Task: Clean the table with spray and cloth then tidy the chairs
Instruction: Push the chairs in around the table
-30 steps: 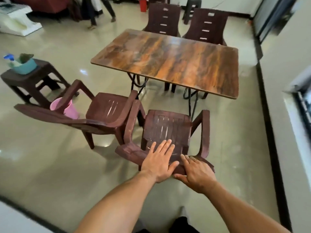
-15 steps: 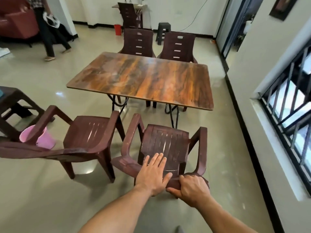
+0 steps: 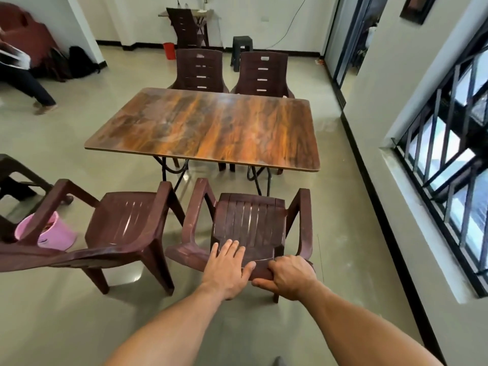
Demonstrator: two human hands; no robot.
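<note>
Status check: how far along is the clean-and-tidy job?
Looks done: table top glossy, nothing on it; far chairs tucked in. In hand: right hand grips the back of the near right chair, left hand flat on it. Remaining: near left chair stands angled, off the table.

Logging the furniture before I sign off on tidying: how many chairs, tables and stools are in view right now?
Chairs: 5
Tables: 2
Stools: 2
Total: 9
</note>
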